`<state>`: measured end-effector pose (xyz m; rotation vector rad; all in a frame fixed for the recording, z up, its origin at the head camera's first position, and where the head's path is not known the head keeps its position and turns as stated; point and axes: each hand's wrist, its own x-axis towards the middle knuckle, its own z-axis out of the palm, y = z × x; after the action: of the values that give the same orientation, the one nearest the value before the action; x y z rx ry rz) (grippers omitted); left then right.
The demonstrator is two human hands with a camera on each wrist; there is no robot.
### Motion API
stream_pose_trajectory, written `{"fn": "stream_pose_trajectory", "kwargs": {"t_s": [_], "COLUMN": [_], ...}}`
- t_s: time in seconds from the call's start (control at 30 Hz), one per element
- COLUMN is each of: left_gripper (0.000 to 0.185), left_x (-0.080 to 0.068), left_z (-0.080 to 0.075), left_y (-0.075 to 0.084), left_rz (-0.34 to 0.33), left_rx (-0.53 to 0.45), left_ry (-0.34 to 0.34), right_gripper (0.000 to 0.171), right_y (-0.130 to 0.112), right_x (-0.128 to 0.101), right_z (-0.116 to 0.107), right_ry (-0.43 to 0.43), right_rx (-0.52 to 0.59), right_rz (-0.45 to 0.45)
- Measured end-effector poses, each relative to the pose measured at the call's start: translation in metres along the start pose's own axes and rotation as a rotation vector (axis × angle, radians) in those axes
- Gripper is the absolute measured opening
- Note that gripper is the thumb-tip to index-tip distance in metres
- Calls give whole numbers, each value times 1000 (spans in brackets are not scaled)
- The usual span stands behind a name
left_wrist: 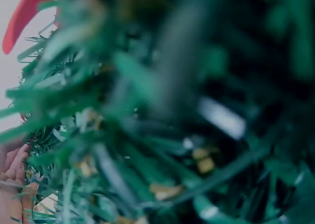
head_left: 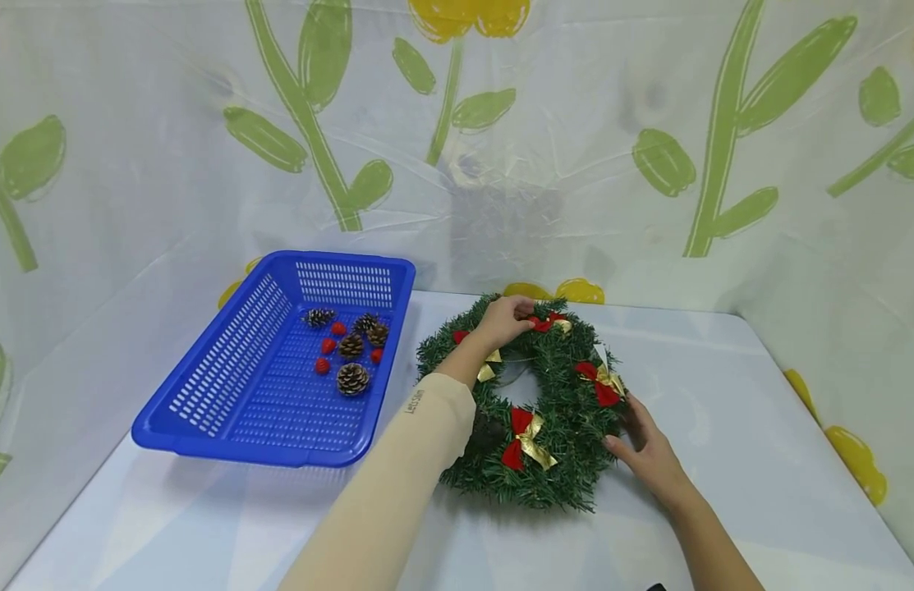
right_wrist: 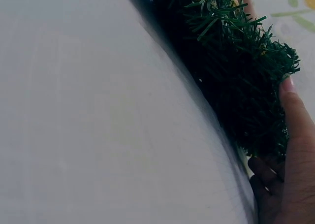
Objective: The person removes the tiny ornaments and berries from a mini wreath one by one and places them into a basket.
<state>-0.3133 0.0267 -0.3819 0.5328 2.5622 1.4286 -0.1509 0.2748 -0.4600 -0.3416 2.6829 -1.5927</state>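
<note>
Lying flat on the white table just right of the blue basket, round green wreath without any long axis, left hand curled on its far rim, right hand touching its near-right edge with relaxed fingers.

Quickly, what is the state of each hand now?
Left hand: fingers curled on the top of the wreath, gripping it.
Right hand: fingers straight, touching the wreath's right edge.

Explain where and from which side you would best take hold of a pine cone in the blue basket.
Come from above: the blue basket has raised walls and an open top. Pinch the nearest pine cone across its round scaly body with the fingers; it lies apart from the others, probably leaving room on each side.
</note>
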Motion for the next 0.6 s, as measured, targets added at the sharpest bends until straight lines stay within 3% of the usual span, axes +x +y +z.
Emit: {"fn": "stream_pose_trajectory", "kwargs": {"t_s": [0.33, 0.6], "left_gripper": [41, 37], "left_x": [1, 1], "left_z": [1, 3], "left_y": [-1, -4], "left_rz": [2, -22], "left_rx": [90, 46], "left_ry": [-85, -54], "right_gripper": [79, 79], "right_y": [1, 0], "right_x": [1, 1], "right_z": [-1, -1], "right_ry": [8, 2], "right_rx": [-2, -10], "right_rz": [-15, 11]}}
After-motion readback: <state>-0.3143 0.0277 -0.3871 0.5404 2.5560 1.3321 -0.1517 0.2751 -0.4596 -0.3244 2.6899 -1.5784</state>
